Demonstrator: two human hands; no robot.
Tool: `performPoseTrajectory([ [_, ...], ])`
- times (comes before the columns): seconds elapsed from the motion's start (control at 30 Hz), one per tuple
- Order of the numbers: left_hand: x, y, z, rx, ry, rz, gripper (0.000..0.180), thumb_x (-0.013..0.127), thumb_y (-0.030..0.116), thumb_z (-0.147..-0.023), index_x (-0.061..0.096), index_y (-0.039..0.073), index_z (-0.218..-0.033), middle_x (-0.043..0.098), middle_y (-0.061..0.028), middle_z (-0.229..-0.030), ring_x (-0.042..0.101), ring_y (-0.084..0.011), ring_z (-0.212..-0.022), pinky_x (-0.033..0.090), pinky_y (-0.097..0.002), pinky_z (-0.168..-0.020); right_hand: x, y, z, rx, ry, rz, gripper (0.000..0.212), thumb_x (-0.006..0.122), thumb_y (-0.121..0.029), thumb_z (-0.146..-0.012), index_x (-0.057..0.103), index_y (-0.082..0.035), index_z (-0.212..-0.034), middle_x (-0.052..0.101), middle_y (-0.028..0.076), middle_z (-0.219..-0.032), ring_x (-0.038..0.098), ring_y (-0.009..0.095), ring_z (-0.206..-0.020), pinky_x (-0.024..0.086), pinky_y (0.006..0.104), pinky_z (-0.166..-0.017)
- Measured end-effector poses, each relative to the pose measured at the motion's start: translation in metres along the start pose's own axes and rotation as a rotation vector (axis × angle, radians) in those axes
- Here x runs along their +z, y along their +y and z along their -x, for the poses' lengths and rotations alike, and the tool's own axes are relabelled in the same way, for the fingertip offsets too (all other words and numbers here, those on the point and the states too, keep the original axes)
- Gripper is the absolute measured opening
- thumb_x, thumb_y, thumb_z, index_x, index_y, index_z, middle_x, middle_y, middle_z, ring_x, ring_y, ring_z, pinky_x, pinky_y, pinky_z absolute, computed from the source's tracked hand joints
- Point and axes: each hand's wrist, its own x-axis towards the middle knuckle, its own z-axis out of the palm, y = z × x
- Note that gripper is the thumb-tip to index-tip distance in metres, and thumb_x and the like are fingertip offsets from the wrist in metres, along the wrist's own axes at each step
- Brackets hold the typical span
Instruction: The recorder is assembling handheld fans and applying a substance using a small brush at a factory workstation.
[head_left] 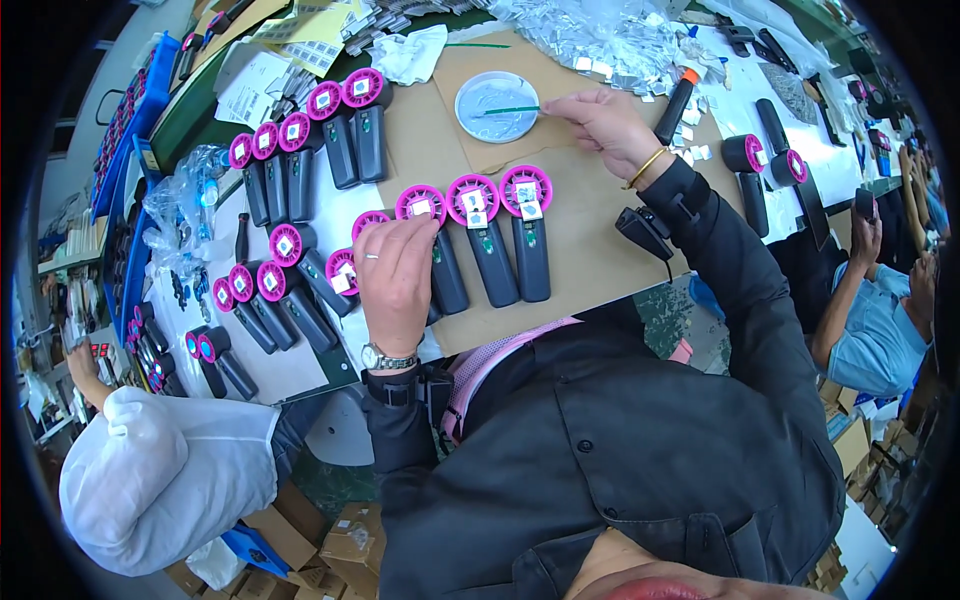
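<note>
Green and slender, the stick (515, 109) lies over a round white dish (461, 116), its tip above or in the pale paste (494, 95); which of the two is hard to tell. The right hand (608, 122) pinches its far end between thumb and fingertips, with nothing else visible in that grip. A light load on the tip seems best, with any surplus scraped off against the dish's rim, since a heavy blob could drop or spread where it is unwanted.

Nearer the body, the left hand (396, 268) is half closed, fingers bent together over a black device (449, 277), fingertips at the lower edge of its pink-ringed head (421, 204). Whether they grip it or merely rest there cannot be told. Light steadying pressure, kept off the white square (420, 208) on that head, should avoid smudging or shifting it.

To the right lie two similar devices, also bearing white squares, on brown cardboard (590, 235). Beyond, more of them stand grouped leftward, so a low, unhurried sweep of the stick looks safest.
</note>
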Motion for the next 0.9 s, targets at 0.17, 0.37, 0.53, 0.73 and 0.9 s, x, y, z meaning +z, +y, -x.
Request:
performPoseTrajectory([
  [0.17, 0.001, 0.002, 0.003, 0.005, 0.025, -0.032, 0.032, 0.078, -0.004, -0.087, 0.079, 0.004, -0.117, 0.075, -0.0101, -0.119, 0.069, -0.0326, -0.114, 0.054, -0.0493, -0.104, -0.007, -0.006, 0.012, -0.068, -0.007, -0.024, 0.021, 0.079, -0.020, -0.103, 0.084, -0.002, -0.115, 0.050, -0.010, -0.071, 0.038, 0.002, -0.061, 0.027, 0.0228, -0.055],
  [0.37, 0.001, 0.003, 0.006, -0.005, 0.020, -0.039, 0.033, 0.078, -0.004, -0.086, 0.079, 0.003, -0.118, 0.075, -0.0105, -0.121, 0.069, -0.0332, -0.114, 0.055, -0.0500, -0.104, -0.013, 0.000, 0.017, -0.386, 0.111, 0.056, 0.024, 0.080, -0.021, -0.103, 0.083, 0.000, -0.116, 0.051, -0.011, -0.074, 0.037, 0.001, -0.061, 0.027, 0.0234, -0.054],
  [0.53, 0.004, 0.001, 0.007, 0.005, 0.028, -0.039, 0.033, 0.078, -0.004, -0.086, 0.079, 0.003, -0.118, 0.074, -0.0104, -0.122, 0.070, -0.0331, -0.115, 0.055, -0.0500, -0.104, -0.025, 0.003, 0.021, -0.101, 0.077, 0.035, 0.022, 0.079, -0.021, -0.104, 0.081, 0.000, -0.111, 0.049, -0.010, -0.074, 0.035, 0.001, -0.061, 0.025, 0.0237, -0.053],
  [0.73, 0.004, 0.002, 0.012, 0.014, 0.049, -0.071, 0.035, 0.079, -0.004, -0.086, 0.079, 0.004, -0.120, 0.074, -0.0098, -0.121, 0.070, -0.0322, -0.113, 0.055, -0.0484, -0.102, -0.032, -0.015, 0.027, -0.081, -0.064, -0.284, 0.016, 0.077, -0.018, -0.105, 0.075, -0.003, -0.101, 0.042, -0.009, -0.073, 0.031, 0.003, -0.060, 0.024, 0.0246, -0.052],
  [0.9, 0.001, 0.005, 0.011, -0.010, 0.049, -0.094, 0.036, 0.078, -0.003, -0.084, 0.080, 0.005, -0.119, 0.073, -0.0096, -0.118, 0.069, -0.0308, -0.110, 0.055, -0.0465, -0.097, -0.036, -0.018, 0.024, -0.034, -0.078, -0.308, 0.014, 0.075, -0.017, -0.107, 0.073, -0.003, -0.104, 0.039, -0.008, -0.073, 0.031, 0.003, -0.060, 0.024, 0.0246, -0.053],
])
